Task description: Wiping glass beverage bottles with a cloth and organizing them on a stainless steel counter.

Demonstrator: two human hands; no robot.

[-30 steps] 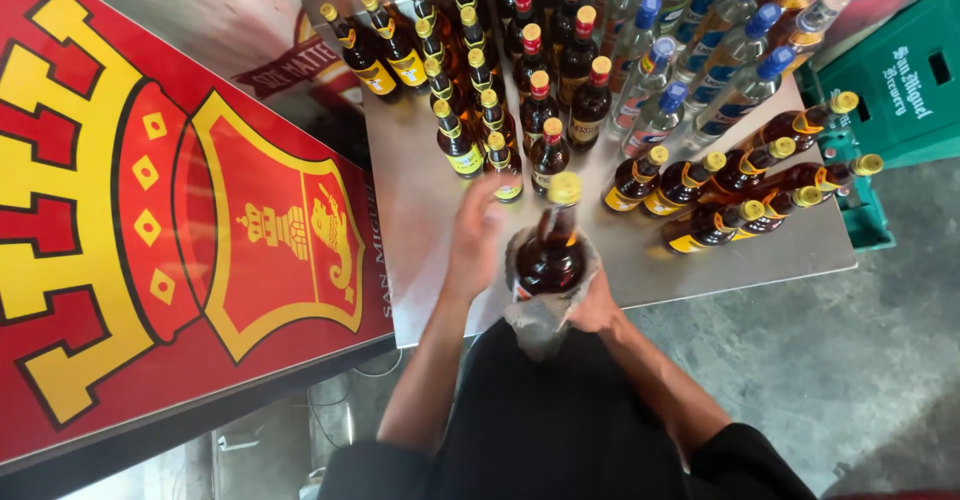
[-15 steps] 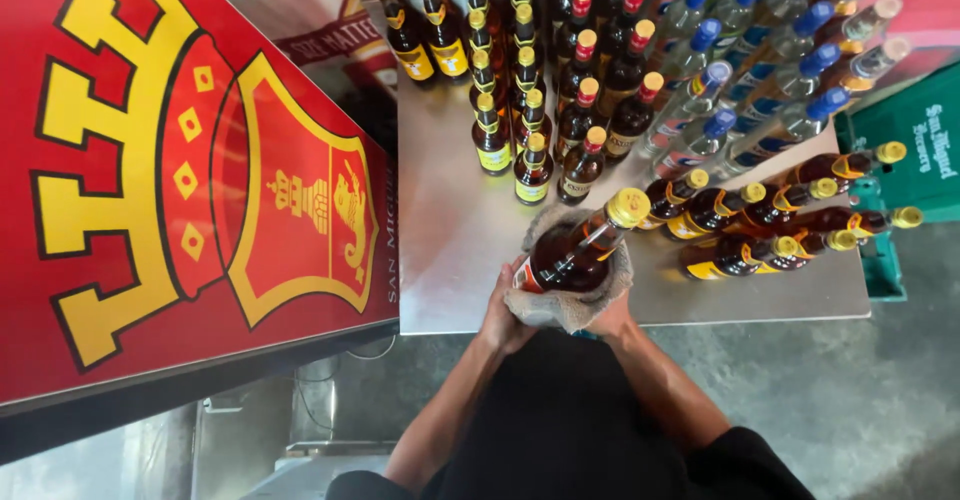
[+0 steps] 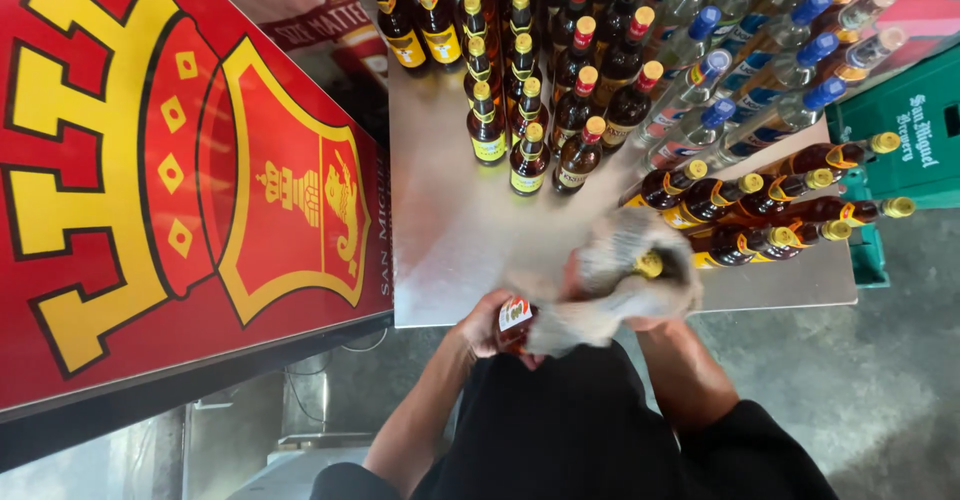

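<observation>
Far to my left a glossy red panel with bold yellow shapes slopes beside the counter, whose bare top is dull, brushed grey metal. My left hand sits at the counter's near edge, its fingers curled tight around the base of a brown glass bottle with a white and red label. The bottle lies tipped on its side, pointing right, just over the near edge of the counter. Most of its body is swallowed by a crumpled grey cloth, soft and blurred in the view, and only the yellow cap peeks out at the right end. My right hand is under that cloth; its fingers press the fabric around the bottle's neck end, though I cannot tell exactly how they close.

Further off, upright dark bottles with yellow and red caps stand in tidy rows. To their right, clear bottles with blue caps stand packed together. Nearer and further right, more brown bottles with gold caps stand in a tight cluster. A green plastic crate stands at the far right.
</observation>
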